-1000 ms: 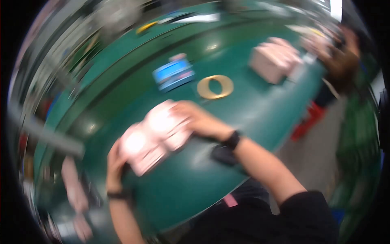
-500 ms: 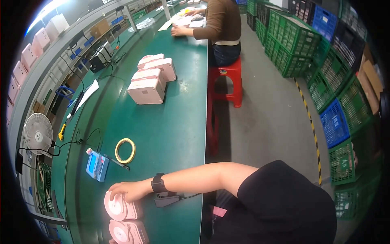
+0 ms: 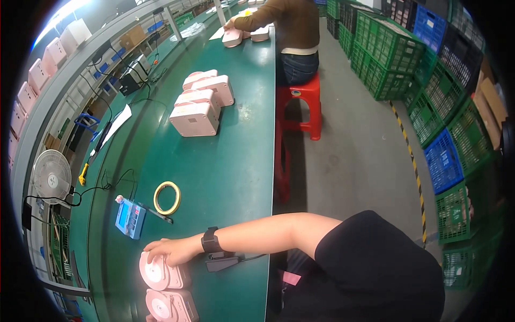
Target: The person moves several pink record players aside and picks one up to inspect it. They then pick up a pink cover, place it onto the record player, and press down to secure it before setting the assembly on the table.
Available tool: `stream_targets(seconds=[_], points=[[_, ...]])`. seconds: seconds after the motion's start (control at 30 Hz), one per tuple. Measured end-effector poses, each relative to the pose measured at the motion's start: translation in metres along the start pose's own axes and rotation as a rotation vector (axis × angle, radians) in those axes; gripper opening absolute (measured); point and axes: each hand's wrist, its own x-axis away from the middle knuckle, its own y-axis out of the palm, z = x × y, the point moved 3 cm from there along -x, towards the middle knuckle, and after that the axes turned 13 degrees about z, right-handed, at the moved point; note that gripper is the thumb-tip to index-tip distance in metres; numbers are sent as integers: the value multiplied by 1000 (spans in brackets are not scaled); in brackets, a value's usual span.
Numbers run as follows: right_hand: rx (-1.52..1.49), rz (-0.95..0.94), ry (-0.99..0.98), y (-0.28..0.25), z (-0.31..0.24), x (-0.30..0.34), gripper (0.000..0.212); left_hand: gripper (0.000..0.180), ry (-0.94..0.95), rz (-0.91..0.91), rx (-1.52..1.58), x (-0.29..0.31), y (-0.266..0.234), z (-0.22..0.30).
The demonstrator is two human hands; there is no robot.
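My right hand [image 3: 173, 251] reaches over the table from the right, with a black strap on its wrist. Its fingers curl over the top of a pink device [image 3: 153, 272] that has a rounded front, a round disc and a whitish centre. The device stands on the green table [image 3: 230, 182]. Just below it, and very close, sits a second pink device [image 3: 160, 307] of the same kind, partly cut off by the frame's lower edge. At that device's lower left a sliver of my left hand [image 3: 150, 317] shows; its fingers are mostly hidden.
Beyond my hand lie a blue meter [image 3: 130, 219] and a yellow tape roll [image 3: 167, 198]. Several pink devices [image 3: 196, 119] stand farther along. A co-worker sits on a red stool [image 3: 306, 104] at the far end. Green crates [image 3: 386, 48] line the right side.
The co-worker's arm has drawn back, and pink devices now show near that person's hands. My right hand stays on the same device; the view has shifted slightly.
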Motion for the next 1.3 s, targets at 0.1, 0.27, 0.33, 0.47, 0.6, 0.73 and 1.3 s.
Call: stream_targets(seconds=[0.1, 0.27, 0.33, 0.47, 0.6, 0.73, 1.3], points=[[11, -31, 20, -1, -2, 0, 56, 34, 5, -1, 4, 0, 0, 0], [14, -50, 17, -3, -6, 1, 57, 35, -20, -5, 28, -5, -9, -8], [14, -55, 22, -3, -5, 2, 57, 35, -32, -4, 36, -4, -7, -8], [26, -43, 0, -2, -1, 0, 57, 35, -17, -22, 48, -3, -4, -6], [46, -1, -4, -1, -2, 1, 56, 35, -4, -27, 45, -5, -5, -7], [78, -42, -26, 0, -3, 1, 56, 34, 7, -10, 13, -2, -4, -4], [55, 28, -51, 2, 4, -1, 51, 34, 28, -32, 11, 0, 1, -2]])
